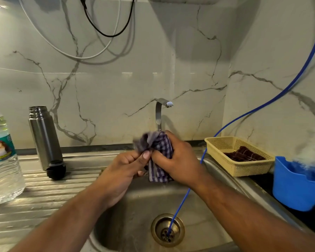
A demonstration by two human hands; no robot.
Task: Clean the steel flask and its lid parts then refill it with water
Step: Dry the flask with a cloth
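Steel flask (44,135) open at 9 o'clock, lid (56,169) touching its base | both hands (125,169) (178,161) clamped together on checked cloth (159,148) over sink (231,180), likely wiping a hidden part dry

A yellow plastic basket (240,166) stands on the right side of the worktop (258,180), and a dark folded cloth (244,155) lies inside it. Just beside it, more to the right, is a blue plastic holder (295,190). A thin blue hose (273,100) comes down along the marble wall (116,84) and ends in the drain (167,230). Black and white cables (102,31) hang on the wall above.
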